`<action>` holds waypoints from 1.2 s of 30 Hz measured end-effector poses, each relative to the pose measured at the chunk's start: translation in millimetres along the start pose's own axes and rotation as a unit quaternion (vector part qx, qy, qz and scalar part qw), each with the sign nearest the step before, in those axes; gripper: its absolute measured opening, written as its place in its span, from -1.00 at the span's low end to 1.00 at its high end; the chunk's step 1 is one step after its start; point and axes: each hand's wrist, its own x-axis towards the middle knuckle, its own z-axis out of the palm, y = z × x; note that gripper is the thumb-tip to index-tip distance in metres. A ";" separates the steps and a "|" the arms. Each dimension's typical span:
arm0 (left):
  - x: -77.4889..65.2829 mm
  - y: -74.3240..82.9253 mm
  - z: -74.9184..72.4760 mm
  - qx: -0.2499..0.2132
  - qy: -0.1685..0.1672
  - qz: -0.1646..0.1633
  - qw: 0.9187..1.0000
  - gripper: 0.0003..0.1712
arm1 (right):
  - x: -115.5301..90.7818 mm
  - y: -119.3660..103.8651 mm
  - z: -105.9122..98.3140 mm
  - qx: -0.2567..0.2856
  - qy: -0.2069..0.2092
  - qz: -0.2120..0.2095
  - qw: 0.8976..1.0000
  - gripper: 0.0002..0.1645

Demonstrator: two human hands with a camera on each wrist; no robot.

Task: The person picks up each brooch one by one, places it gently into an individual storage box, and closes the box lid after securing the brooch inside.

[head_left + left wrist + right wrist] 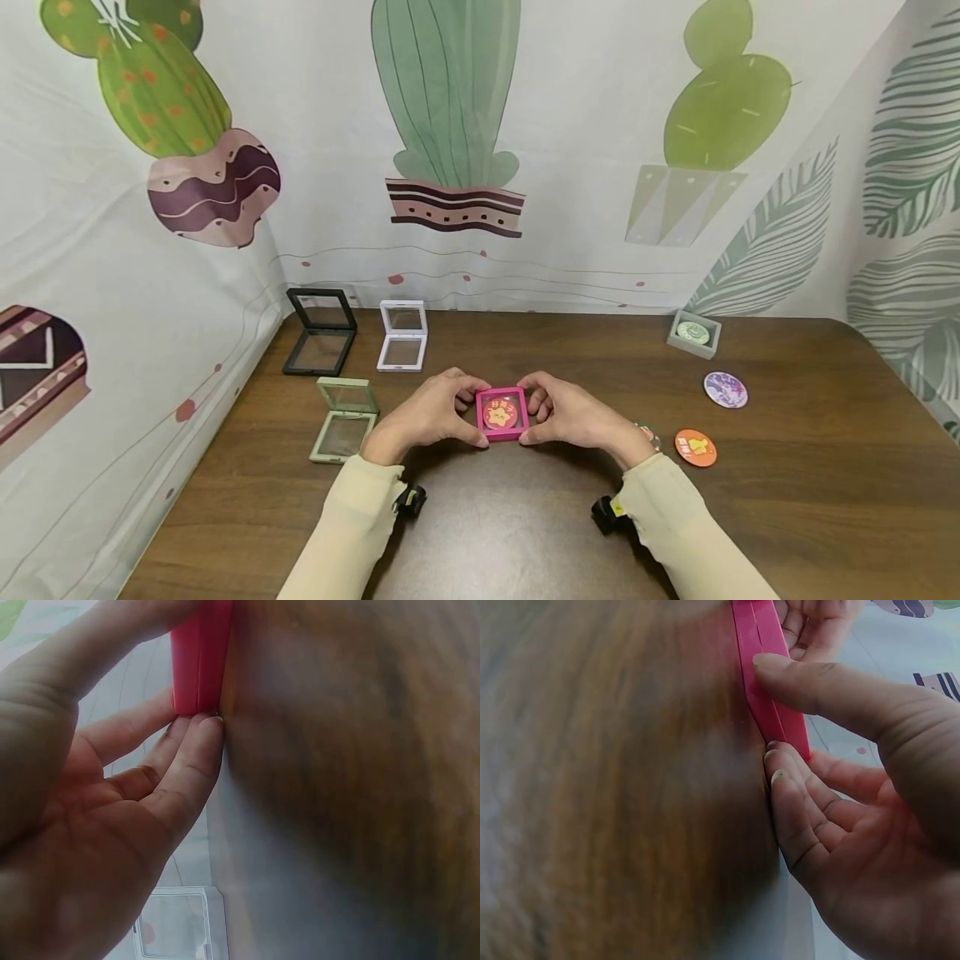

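A small square pink display case [503, 434] lies closed, low over the middle of the table. Through its clear window shows a round red badge [500, 412] with a yellow star-shaped figure. My left hand [431, 412] grips the case from the left, thumb at the near corner and fingers at the far one. On the opposite side my right hand [576, 414] holds it the same way. Both wrist views catch the case edge-on, its two halves [201, 664] meeting in a thin seam, with fingertips [778, 776] down by the tabletop.
Black [321, 372], white [402, 367] and green [321, 458] cases stand open at the left. Toward the right are a grey box [697, 344] with a green badge, a purple badge [725, 390] and an orange one [696, 448]. Another badge [651, 435] is partly behind my right wrist.
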 end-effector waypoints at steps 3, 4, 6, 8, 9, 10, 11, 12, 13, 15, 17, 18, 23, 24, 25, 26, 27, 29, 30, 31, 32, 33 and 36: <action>1.1 0.1 0.2 0.001 0.001 0.001 1.000 -0.15 | -0.6 -0.2 -0.9 0.002 0.000 -0.003 1.000 -0.12; 1.4 0.2 0.1 0.002 0.001 0.001 1.000 -0.15 | -0.6 -0.4 -1.2 0.002 -0.001 -0.006 1.000 -0.09; 1.9 0.5 -0.1 0.004 0.002 0.001 1.000 -0.15 | -0.8 -0.7 -1.0 0.000 -0.001 -0.011 1.000 -0.06; 2.2 1.0 -0.4 0.006 0.003 0.002 1.000 -0.15 | -0.6 -1.0 -0.4 -0.004 0.000 -0.017 1.000 -0.07; 2.3 1.2 -0.7 0.007 0.003 0.004 1.000 -0.15 | -0.3 -0.9 0.1 -0.007 0.002 -0.019 1.000 -0.08; 2.3 1.5 -0.7 0.009 0.004 0.005 1.000 -0.15 | 0.0 -0.9 0.7 -0.010 0.005 -0.019 1.000 -0.11; 2.3 1.6 -0.8 0.009 0.004 0.006 1.000 -0.15 | 0.2 -0.7 1.3 -0.014 0.008 -0.018 1.000 -0.14; 2.2 1.8 -0.8 0.009 0.004 0.007 1.000 -0.15 | 0.6 -0.5 1.7 -0.016 0.012 -0.018 1.000 -0.16; 2.1 2.0 -0.7 0.009 0.004 0.007 1.000 -0.15 | 0.9 -0.4 2.1 -0.018 0.014 -0.018 1.000 -0.18; 1.8 2.0 -0.3 0.009 0.004 0.008 1.000 -0.15 | 1.2 -0.3 2.6 -0.020 0.018 -0.015 1.000 -0.19; 1.1 2.1 -0.1 0.009 0.002 0.010 1.000 -0.15 | 1.3 -0.5 2.5 -0.020 0.019 -0.015 1.000 -0.19; 0.7 2.1 -0.1 0.009 0.002 0.012 1.000 -0.14 | 1.3 -0.7 2.5 -0.019 0.019 -0.015 1.000 -0.19; -1.0 2.0 -0.5 0.012 0.002 0.019 1.000 -0.13 | 1.3 -2.1 2.6 -0.023 0.018 -0.016 0.999 -0.18; -1.1 1.9 -0.6 0.011 0.003 0.017 1.000 -0.13 | 1.3 -2.5 2.6 -0.025 0.018 -0.017 0.999 -0.18; -1.1 1.9 -0.7 0.011 0.005 0.016 1.000 -0.12 | 1.3 -3.0 2.7 -0.029 0.019 -0.018 0.999 -0.18; -1.2 2.2 -0.9 0.012 0.006 0.014 1.000 -0.12 | 1.3 -3.4 2.7 -0.031 0.020 -0.019 0.999 -0.18; -1.0 2.2 -1.0 0.012 0.006 0.013 1.000 -0.11 | 1.4 -3.9 2.8 -0.036 0.020 -0.019 0.999 -0.18; -1.2 2.2 -1.2 0.015 0.009 0.013 1.000 -0.08 | 1.8 -4.7 2.9 -0.044 0.021 -0.020 0.999 -0.18; -1.6 2.4 -1.3 0.016 0.010 0.014 1.000 -0.07 | 2.0 -5.0 2.8 -0.048 0.021 -0.021 0.998 -0.18; -1.9 2.2 -1.5 0.018 0.011 0.015 1.000 -0.06 | 2.1 -5.4 2.7 -0.051 0.021 -0.020 0.998 -0.17; -2.5 1.9 -1.7 0.020 0.011 0.016 1.000 -0.05 | 2.3 -5.6 2.5 -0.056 0.020 -0.019 0.998 -0.17; -3.3 1.5 -2.0 0.020 0.011 0.017 1.000 -0.04 | 2.4 -5.7 2.2 -0.060 0.020 -0.019 0.998 -0.16; -6.4 0.2 -3.3 0.014 0.012 0.016 1.000 -0.05 | 2.4 -4.4 0.6 -0.072 0.021 -0.017 0.997 -0.16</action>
